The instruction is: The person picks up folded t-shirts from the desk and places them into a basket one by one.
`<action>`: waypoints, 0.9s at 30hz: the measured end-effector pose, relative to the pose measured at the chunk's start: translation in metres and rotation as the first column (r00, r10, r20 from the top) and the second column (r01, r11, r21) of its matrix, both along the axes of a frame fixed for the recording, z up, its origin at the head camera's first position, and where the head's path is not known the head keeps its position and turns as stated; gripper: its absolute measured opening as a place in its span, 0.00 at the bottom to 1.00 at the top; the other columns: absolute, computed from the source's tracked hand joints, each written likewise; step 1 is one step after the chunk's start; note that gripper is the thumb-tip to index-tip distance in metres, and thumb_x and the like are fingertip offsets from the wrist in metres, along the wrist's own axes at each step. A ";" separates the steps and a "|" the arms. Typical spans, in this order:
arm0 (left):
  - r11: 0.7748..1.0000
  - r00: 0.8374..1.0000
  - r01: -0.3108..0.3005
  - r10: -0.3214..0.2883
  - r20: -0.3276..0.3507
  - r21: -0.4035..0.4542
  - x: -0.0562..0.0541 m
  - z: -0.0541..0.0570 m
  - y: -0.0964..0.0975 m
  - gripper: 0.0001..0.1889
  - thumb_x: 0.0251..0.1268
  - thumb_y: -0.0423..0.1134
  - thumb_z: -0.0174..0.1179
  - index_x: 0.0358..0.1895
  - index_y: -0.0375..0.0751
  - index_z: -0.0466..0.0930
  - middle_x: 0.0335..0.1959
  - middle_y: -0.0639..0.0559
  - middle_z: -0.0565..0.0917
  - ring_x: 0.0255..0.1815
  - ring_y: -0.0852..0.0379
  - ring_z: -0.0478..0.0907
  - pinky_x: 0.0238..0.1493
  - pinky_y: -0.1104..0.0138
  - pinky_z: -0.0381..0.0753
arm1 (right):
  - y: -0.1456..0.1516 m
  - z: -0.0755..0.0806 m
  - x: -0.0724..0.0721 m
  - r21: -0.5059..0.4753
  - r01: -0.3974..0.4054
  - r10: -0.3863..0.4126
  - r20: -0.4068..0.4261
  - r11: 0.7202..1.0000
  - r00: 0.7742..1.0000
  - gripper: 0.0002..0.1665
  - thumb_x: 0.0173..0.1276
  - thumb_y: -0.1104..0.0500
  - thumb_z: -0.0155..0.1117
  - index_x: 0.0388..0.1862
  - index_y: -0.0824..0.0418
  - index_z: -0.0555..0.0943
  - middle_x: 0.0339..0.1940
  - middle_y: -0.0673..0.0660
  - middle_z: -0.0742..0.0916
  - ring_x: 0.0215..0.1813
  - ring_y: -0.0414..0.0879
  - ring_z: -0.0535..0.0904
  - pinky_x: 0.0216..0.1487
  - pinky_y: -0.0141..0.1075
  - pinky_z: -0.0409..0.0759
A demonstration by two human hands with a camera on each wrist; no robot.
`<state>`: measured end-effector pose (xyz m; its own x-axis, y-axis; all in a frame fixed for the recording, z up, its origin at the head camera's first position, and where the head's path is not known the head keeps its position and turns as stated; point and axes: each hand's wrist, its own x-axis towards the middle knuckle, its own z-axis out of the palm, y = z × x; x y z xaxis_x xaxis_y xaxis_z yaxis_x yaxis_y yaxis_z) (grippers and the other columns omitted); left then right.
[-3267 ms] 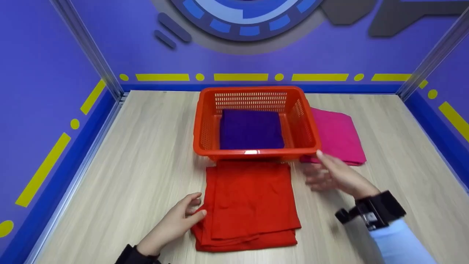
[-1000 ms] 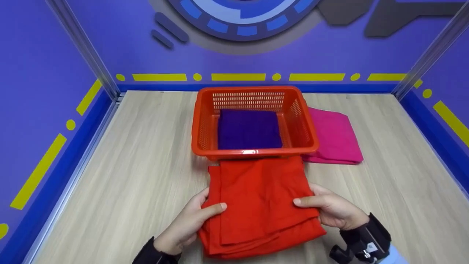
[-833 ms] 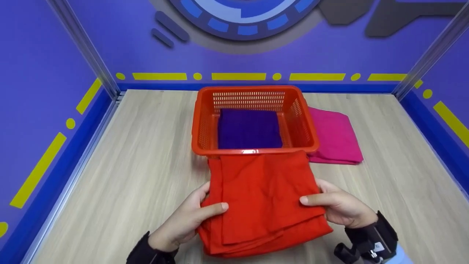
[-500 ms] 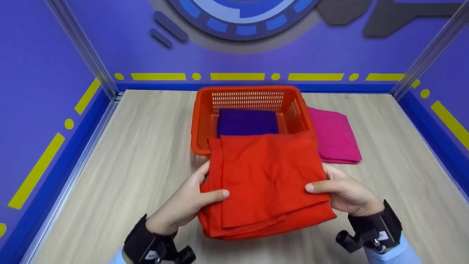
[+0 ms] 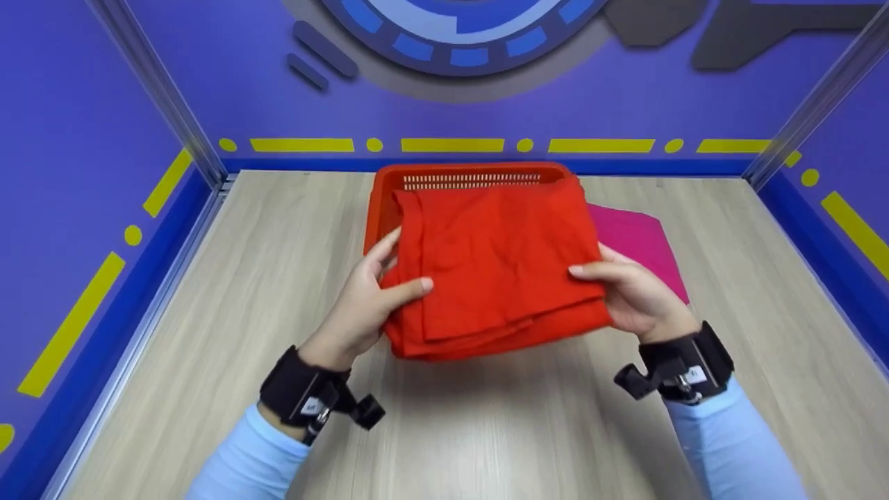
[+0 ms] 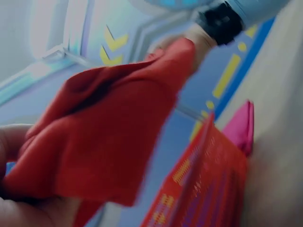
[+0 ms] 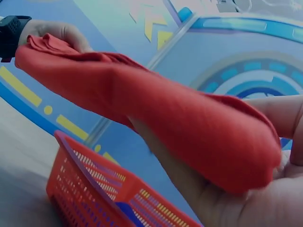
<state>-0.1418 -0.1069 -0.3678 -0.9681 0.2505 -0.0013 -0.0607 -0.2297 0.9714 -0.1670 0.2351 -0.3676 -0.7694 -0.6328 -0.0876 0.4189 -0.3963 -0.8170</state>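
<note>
A folded red cloth (image 5: 503,264) is held up over the orange-red basket (image 5: 380,201), hiding most of the basket in the head view. At its left edge my left hand (image 5: 361,298) grips it, thumb on top and fingers underneath. My right hand (image 5: 635,292) pinches the opposite edge the same way. Both wrist views show the cloth (image 6: 113,127) above the basket (image 7: 80,175), sagging slightly between the hands. Part of a folded purple-blue cloth (image 7: 130,211) shows inside the basket in the right wrist view; the head view has it covered.
A folded pink cloth (image 5: 639,243) lies on the wooden table (image 5: 278,278) against the basket's right side. Blue-purple panels with yellow marks (image 5: 305,145) enclose the back and sides of the table.
Both hands took hold of the red cloth's side edges, lifted it off the table in front of the basket and carried it forward over the basket, covering the purple-blue cloth from view.
</note>
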 end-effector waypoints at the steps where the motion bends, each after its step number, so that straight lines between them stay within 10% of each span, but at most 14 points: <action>1: 0.999 0.999 -0.039 0.039 -0.005 -0.001 -0.006 -0.003 0.001 0.46 0.61 0.29 0.68 0.81 0.46 0.54 0.70 0.43 0.71 0.64 0.46 0.74 0.60 0.58 0.80 | -0.002 0.000 -0.005 0.011 0.024 -0.025 0.015 1.000 1.000 0.26 0.79 0.70 0.44 0.71 0.52 0.63 0.58 0.58 0.80 0.58 0.52 0.82 0.60 0.47 0.81; 11: 0.962 0.959 -0.248 0.227 -0.171 -0.111 -0.055 -0.028 0.001 0.39 0.64 0.29 0.66 0.78 0.37 0.61 0.73 0.42 0.69 0.69 0.47 0.69 0.67 0.55 0.74 | -0.025 -0.011 -0.058 0.114 0.189 -0.203 0.123 0.975 0.971 0.43 0.79 0.67 0.48 0.81 0.34 0.50 0.67 0.56 0.67 0.62 0.51 0.73 0.60 0.45 0.78; 18: 0.940 0.977 -0.214 0.201 -0.077 -0.265 -0.084 -0.046 -0.001 0.38 0.67 0.27 0.64 0.79 0.38 0.59 0.74 0.42 0.67 0.71 0.46 0.66 0.68 0.56 0.72 | -0.031 -0.035 -0.085 0.157 0.227 -0.258 0.216 0.961 0.942 0.45 0.79 0.66 0.50 0.83 0.32 0.49 0.63 0.55 0.72 0.56 0.49 0.77 0.56 0.42 0.81; 27: 0.852 0.986 -0.164 0.161 -0.049 -0.497 -0.106 -0.044 0.003 0.36 0.68 0.26 0.62 0.78 0.42 0.62 0.74 0.42 0.66 0.76 0.46 0.60 0.71 0.57 0.69 | -0.032 -0.048 -0.102 0.335 0.239 -0.309 0.175 0.911 0.935 0.46 0.76 0.68 0.54 0.82 0.32 0.53 0.56 0.54 0.79 0.50 0.47 0.82 0.51 0.40 0.82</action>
<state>-0.2481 -0.1041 -0.4119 -0.9953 0.0570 -0.0779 -0.0591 0.2781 0.9587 -0.2694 0.2030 -0.4153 -0.8474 -0.3149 -0.4274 0.5115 -0.2691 -0.8161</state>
